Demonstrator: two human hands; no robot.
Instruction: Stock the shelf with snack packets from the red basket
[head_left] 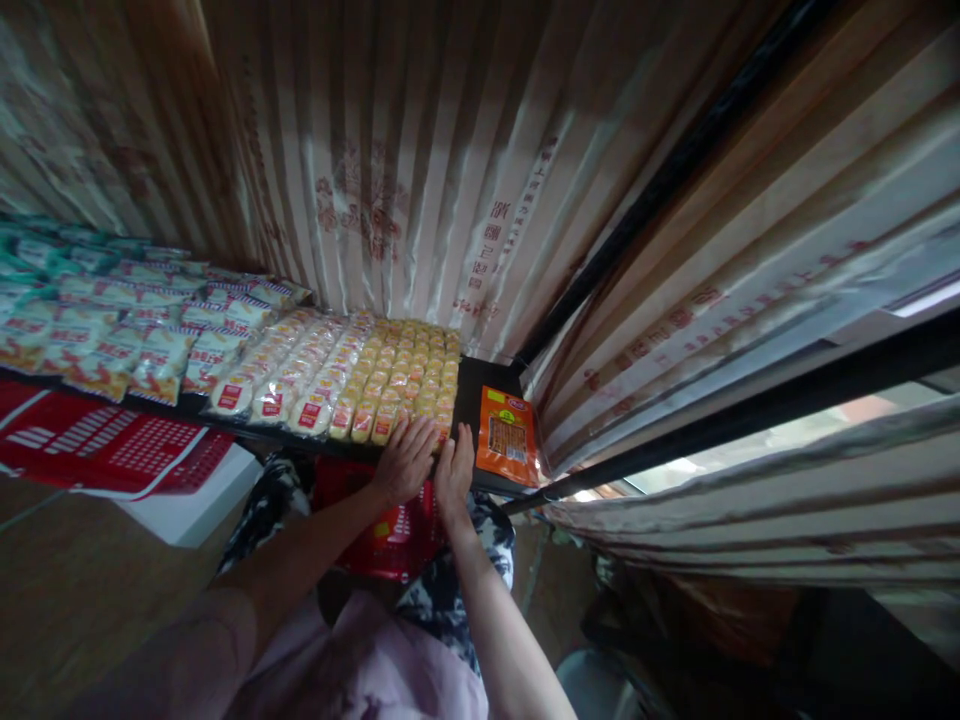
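Both hands are at the front right of a block of small yellow wrapped snacks, packed in tight rows on a dark shelf. My left hand lies with fingers stretched over the front ends of the rows. Beside it, my right hand rests upright along the front right corner, its fingers straight. Neither hand is wrapped around a snack. To the right, apart from my hand, lies a flat orange snack packet. Rows of round white wrapped crackers stand directly left of the yellow ones.
Farther left are white-blue snack bags and green packets. Pleated printed curtains hang behind and right, with black bars crossing them. A red basket is on my lap; another red basket stands below the shelf.
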